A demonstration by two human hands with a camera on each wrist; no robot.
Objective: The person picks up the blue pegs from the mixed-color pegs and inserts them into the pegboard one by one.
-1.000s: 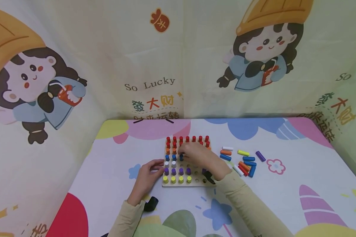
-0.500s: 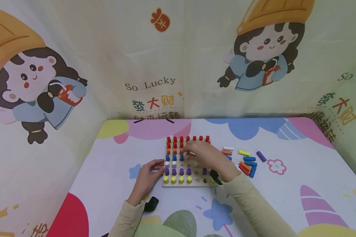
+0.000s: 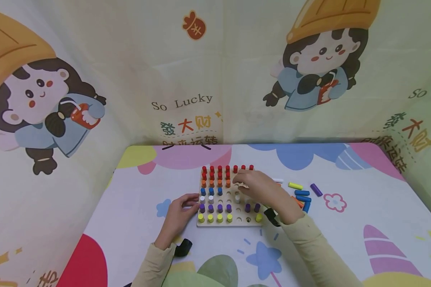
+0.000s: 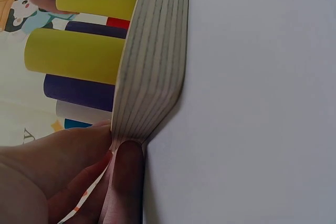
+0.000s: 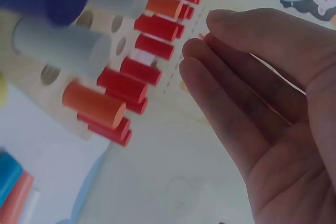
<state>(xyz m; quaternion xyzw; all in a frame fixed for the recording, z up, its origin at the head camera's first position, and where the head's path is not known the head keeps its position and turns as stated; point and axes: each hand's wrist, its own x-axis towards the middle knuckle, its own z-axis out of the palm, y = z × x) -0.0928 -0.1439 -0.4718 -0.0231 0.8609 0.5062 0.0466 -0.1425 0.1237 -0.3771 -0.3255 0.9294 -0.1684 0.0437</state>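
Note:
A wooden pegboard [image 3: 230, 224] lies on the table, with rows of coloured pegs standing in its holes. Beside its left edge is my left hand [image 3: 179, 209]; in the left wrist view the thumb and a finger [image 4: 128, 166] pinch the board's edge near a corner. My right hand [image 3: 260, 187] hovers over the board's right half, by the red pegs [image 3: 220, 169] and orange pegs [image 3: 220, 183]. Its fingers are loosely bent, and the right wrist view shows nothing between them. This hand covers part of the red and orange rows in the head view.
Loose pegs lie right of the board, among them a yellow peg [image 3: 295, 185], a purple peg [image 3: 315, 189] and blue pegs [image 3: 303, 195]. Some are hidden behind the right forearm. A patterned cloth wall [image 3: 244, 99] rises behind the table.
My right hand has moved to the right across the board, uncovering orange and red pegs near the middle and more loose holes. The left hand has stayed at the left edge.

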